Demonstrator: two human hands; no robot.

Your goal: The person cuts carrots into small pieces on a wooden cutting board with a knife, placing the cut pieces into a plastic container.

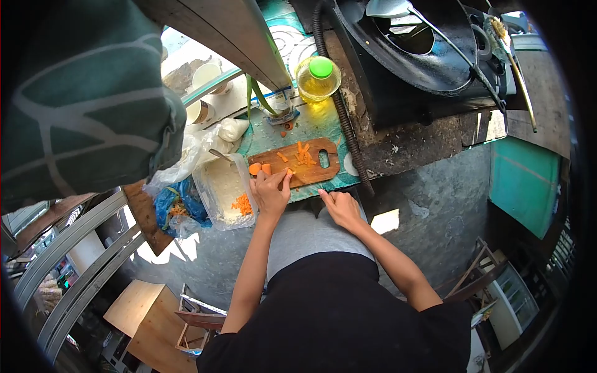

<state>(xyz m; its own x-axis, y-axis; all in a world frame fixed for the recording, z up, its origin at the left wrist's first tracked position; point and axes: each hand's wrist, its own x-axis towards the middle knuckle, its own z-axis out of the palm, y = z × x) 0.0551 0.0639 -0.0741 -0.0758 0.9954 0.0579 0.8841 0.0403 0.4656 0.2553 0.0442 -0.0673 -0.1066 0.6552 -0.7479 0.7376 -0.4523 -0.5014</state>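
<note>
A wooden cutting board with an oval handle hole lies on the green table cover. Orange carrot sticks rest near its handle end, and thicker carrot chunks at its left end. My left hand is over the board's front left edge, thumb and index finger pinched at a small orange piece. Just off the front edge, my right hand has curled fingers; what they hold, if anything, cannot be made out. Left of the board, a clear plastic tub contains pale flour-like powder, diced carrot and a spoon.
Behind the board stands a container of yellow oil with a green lid. A black wok with a ladle is at the back right, beside a dark hose. Blue plastic bags lie left of the tub. A beam slants overhead.
</note>
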